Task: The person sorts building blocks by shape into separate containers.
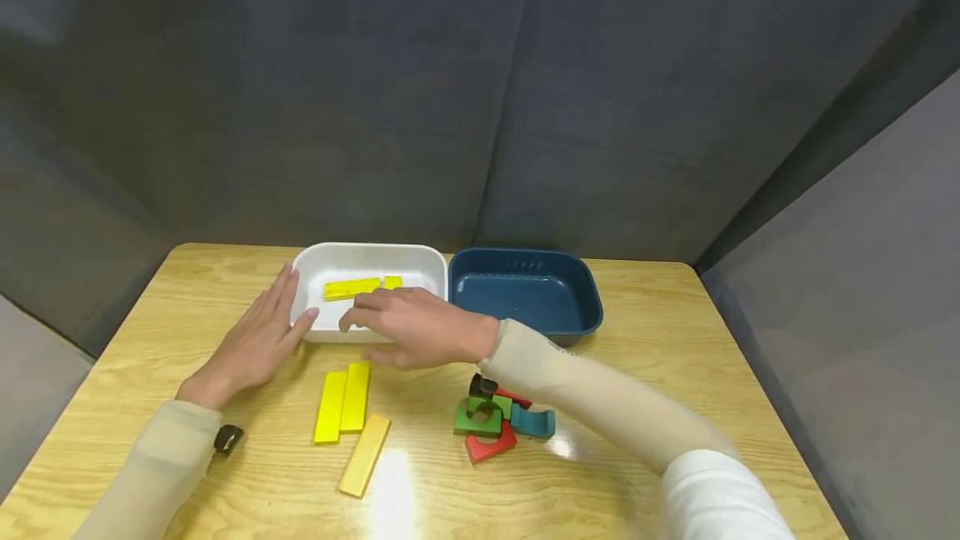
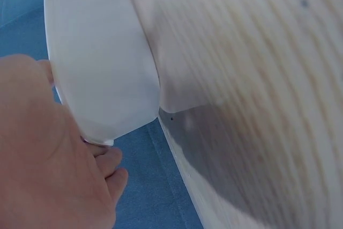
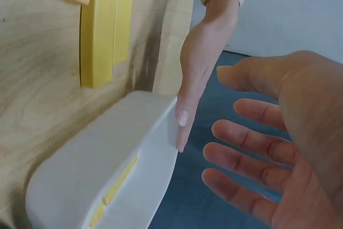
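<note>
A white plastic bin [image 1: 367,255] stands at the back of the table, with yellow blocks [image 1: 351,289] lying inside it. My left hand [image 1: 258,336] rests along the bin's left rim, its fingers straight. Over the bin's front side hovers my right hand [image 1: 423,327], fingers spread and relaxed; the right wrist view shows nothing between the fingers and thumb [image 3: 249,73]. In front of the bin two bright yellow blocks [image 1: 330,408] lie side by side. A paler yellow block [image 1: 365,457] lies slanted just nearer. My right hand covers part of the bin's inside.
Right beside the white bin stands a dark blue bin [image 1: 525,332]. Under my right forearm lies a cluster of green arch blocks [image 1: 477,422], red blocks [image 1: 491,445] and a blue curved block [image 1: 533,422]. Dark cloth walls [image 1: 360,90] stand behind the wooden table [image 1: 660,373].
</note>
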Available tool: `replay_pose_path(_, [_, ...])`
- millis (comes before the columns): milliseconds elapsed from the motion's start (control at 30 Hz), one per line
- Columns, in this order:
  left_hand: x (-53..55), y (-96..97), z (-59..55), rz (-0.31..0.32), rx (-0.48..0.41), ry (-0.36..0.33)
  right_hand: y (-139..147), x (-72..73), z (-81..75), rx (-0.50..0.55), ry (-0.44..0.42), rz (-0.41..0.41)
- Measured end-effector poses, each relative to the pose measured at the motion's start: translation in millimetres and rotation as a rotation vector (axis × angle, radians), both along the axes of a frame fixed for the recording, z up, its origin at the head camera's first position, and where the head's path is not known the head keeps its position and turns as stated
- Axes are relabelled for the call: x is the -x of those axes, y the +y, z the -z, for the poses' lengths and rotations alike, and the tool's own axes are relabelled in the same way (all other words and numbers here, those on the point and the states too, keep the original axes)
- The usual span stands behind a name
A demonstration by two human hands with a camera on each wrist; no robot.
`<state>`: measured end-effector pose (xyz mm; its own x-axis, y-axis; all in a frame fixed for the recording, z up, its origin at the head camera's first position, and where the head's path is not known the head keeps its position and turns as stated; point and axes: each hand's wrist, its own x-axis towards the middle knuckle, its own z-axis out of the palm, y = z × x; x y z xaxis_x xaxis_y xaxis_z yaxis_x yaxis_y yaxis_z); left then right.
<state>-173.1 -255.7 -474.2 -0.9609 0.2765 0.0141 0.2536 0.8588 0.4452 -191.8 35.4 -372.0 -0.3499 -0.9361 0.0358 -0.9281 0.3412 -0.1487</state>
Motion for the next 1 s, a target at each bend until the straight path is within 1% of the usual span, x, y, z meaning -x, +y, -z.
replay_pose_path(133, [0.6, 0.9, -0.3, 0.002, 0.002, -0.003, 1.1, -6.9, 3.2, 0.004, 0.008, -0.031])
replay_pose_path(300, [0.3, 1.5, 0.1, -0.002, 0.003, 0.001, 2.0, -15.4, 4.2, -0.02, 0.008, -0.034])
replay_pose_path(533, [-0.7, 1.5, 0.3, -0.005, -0.004, -0.01, 4.7, -25.2, 5.1, -0.008, -0.001, -0.07])
replay_pose_path(633, [0.4, 0.8, 1.4, -0.005, -0.005, -0.006, 5.3, -28.2, 6.2, -0.008, -0.002, -0.078])
replay_pose_path(733, [1.2, 0.6, 2.0, -0.01, -0.006, -0.004, 5.4, -31.7, 7.8, -0.026, -0.003, -0.076])
replay_pose_path(900, [0.6, 0.7, 2.9, -0.019, -0.006, -0.01, 5.4, -38.1, 9.7, -0.072, -0.028, -0.074])
replay_pose_path(1000, [0.3, 1.1, 3.5, -0.018, -0.003, -0.009, 6.0, -41.7, 10.2, -0.081, -0.036, -0.08])
